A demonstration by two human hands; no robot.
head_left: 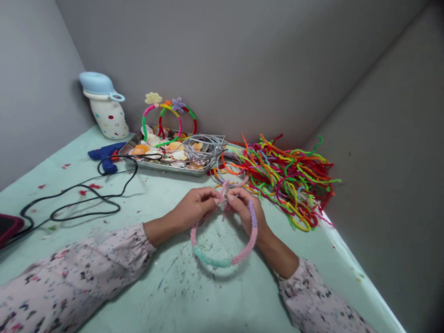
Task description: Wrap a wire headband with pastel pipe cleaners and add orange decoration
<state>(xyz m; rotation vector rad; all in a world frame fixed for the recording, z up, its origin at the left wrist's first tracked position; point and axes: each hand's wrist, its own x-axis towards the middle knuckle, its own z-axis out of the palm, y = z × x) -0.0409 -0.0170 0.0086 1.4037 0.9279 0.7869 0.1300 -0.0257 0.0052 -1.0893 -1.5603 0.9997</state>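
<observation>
Left hand (200, 205) and right hand (247, 209) pinched a pink strand (224, 187).
Below the grip was the fuzzy ring (218, 262); firm, even turns seemed best.

No text, brand or number can be read.

A craft workspace: the bench (186, 312) beside grey walls (230, 54) carried heaped pipe cleaners (288, 174), a glue gun (104, 152) and shells (178, 155).
</observation>
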